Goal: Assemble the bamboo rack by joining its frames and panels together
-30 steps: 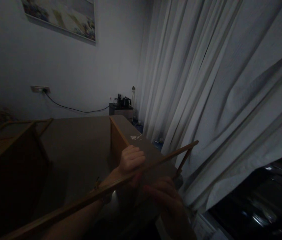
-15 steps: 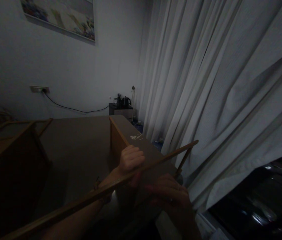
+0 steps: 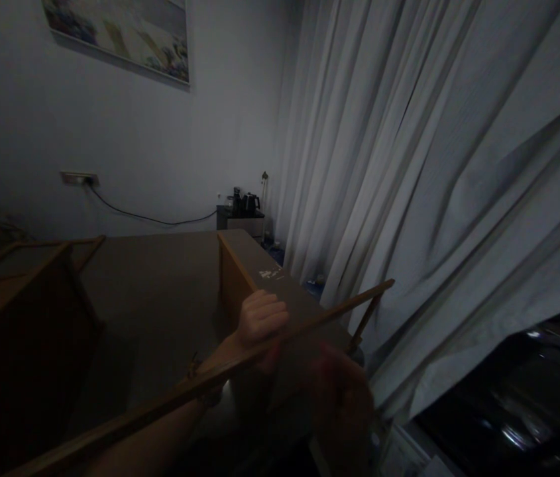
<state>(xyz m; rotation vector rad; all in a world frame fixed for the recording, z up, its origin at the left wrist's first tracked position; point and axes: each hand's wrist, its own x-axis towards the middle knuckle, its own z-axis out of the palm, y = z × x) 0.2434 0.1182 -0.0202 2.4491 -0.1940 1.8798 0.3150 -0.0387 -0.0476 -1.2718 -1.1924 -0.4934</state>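
Observation:
In the middle of the head view, my left hand (image 3: pixel 262 318) is closed, fingers curled over, knuckles up. Whatever it grips is hidden. My left forearm passes behind a long thin wooden bar (image 3: pixel 210 379), which slants from the lower left up to the right and meets a short wooden leg (image 3: pixel 363 323). Below the bar, at the right, my right hand (image 3: pixel 343 391) is dark and smeared by motion, so its fingers cannot be read. It is apart from my left hand. Beyond my left hand lies a brown wooden panel (image 3: pixel 236 273) with a grey-brown top.
A wooden furniture piece (image 3: pixel 26 298) stands at the left. Small pale bits (image 3: pixel 270 273) lie on the grey-brown top. A black kettle (image 3: pixel 250 204) sits on a small cabinet in the corner. Long pale curtains (image 3: pixel 384 165) hang at the right, above a glossy black object (image 3: pixel 513 397).
My right hand has turned and drawn its fingers back to the right, away from my left hand. My left hand and the wooden bar stay almost where they were.

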